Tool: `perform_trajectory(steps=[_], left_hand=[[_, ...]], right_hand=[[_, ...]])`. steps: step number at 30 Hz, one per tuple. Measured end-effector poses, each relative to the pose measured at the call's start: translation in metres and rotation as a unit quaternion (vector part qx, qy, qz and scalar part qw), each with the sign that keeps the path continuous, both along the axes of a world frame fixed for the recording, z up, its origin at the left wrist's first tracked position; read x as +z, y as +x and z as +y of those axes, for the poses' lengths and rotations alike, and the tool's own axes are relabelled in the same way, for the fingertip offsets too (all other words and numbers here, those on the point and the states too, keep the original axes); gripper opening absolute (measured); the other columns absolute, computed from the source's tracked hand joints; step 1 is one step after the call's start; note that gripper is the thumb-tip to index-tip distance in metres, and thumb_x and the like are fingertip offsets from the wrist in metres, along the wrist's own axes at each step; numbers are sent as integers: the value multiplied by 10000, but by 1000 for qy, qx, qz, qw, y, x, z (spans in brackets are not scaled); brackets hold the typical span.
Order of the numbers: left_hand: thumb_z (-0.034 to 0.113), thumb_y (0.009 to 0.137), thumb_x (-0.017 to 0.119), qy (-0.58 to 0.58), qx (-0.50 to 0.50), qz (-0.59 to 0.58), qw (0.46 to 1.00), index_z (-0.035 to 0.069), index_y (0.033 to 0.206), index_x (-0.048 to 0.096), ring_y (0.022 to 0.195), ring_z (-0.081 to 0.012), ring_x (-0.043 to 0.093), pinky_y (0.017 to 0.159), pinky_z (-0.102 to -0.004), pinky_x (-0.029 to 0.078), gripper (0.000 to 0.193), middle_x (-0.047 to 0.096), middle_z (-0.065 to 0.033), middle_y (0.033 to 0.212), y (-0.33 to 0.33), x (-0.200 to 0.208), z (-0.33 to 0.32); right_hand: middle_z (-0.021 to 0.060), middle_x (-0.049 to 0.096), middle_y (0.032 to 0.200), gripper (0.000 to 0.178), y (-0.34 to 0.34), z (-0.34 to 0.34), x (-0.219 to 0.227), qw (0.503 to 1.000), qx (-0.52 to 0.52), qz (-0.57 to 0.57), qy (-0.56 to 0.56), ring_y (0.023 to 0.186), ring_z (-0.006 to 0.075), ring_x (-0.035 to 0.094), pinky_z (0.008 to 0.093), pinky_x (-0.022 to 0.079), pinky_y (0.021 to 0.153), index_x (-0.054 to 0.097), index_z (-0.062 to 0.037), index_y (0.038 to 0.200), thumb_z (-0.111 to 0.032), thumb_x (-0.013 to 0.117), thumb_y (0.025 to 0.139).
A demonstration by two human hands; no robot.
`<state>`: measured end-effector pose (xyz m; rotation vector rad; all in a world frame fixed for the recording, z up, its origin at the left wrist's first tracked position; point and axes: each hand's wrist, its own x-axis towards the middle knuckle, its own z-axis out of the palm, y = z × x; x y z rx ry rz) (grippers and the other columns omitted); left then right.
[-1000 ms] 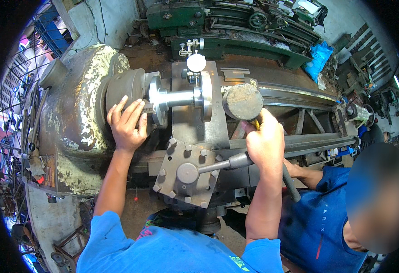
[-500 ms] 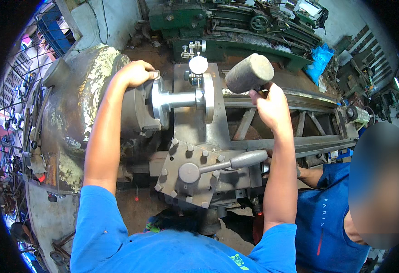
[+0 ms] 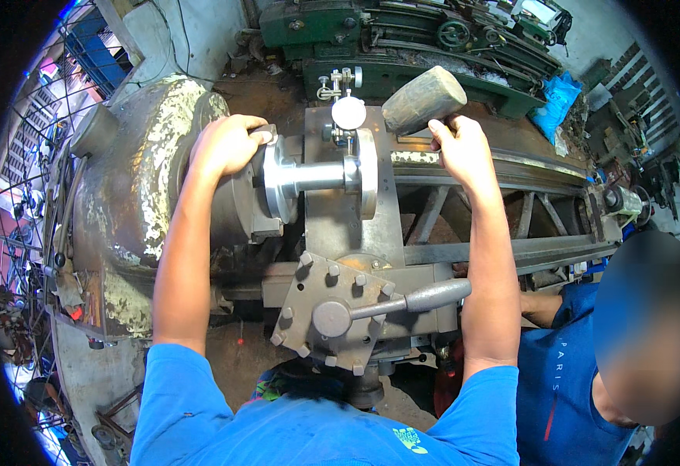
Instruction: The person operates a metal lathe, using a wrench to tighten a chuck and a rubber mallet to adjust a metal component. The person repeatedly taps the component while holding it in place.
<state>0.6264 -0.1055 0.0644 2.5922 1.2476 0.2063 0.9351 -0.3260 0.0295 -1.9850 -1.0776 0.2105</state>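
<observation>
My left hand (image 3: 230, 144) is closed over the upper rim of the lathe chuck (image 3: 235, 203), its thumb against a chuck jaw (image 3: 268, 133). A shiny flanged metal workpiece (image 3: 318, 176) is clamped in the chuck and sticks out to the right. Just above the workpiece's right flange (image 3: 368, 175) stands a dial indicator (image 3: 348, 113) with a round white face. Raised to the right of the indicator, apart from the workpiece, is a mallet (image 3: 424, 101) with a thick, grey-brown head. My right hand (image 3: 462, 147) grips it; the handle is mostly hidden.
Nearer me sits a square tool post (image 3: 332, 299) with several bolts and a long lever (image 3: 433, 296). The lathe bed (image 3: 503, 250) runs off to the right. A person in a blue shirt (image 3: 561, 365) is close at my right. Behind stands a green lathe (image 3: 433, 74).
The mallet head has swung slightly, now showing more of its side and less of its end face. My left hand stays at the chuck. The whole view has shifted a little.
</observation>
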Motion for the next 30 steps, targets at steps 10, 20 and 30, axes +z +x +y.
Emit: perform_trajectory(steps=[10, 20, 30], left_hand=[[354, 923, 709, 118, -16, -33, 992, 135, 1291, 749, 1305, -387, 620, 1129, -452, 459, 431, 657, -217, 1407, -15, -12, -19], [367, 932, 706, 149, -27, -55, 987, 158, 1266, 764, 1364, -337, 580, 1174, -456, 407, 398, 684, -187, 1380, -21, -18, -30], [356, 943, 694, 157, -38, -58, 985, 160, 1273, 759, 1373, -315, 575, 1184, -457, 398, 389, 696, -144, 1373, -22, -21, -28]], right_hand=[[220, 722, 804, 378, -4, 0, 18, 998, 22, -46, -25, 741, 319, 716, 431, 540, 722, 707, 56, 905, -315, 703, 975], [273, 720, 918, 354, -13, 1, 13, 990, 75, -108, -48, 896, 434, 714, 477, 551, 813, 712, 51, 935, -301, 710, 965], [267, 724, 923, 356, -9, 3, 41, 994, 53, -98, 19, 895, 408, 725, 462, 551, 829, 726, 55, 997, -299, 721, 953]])
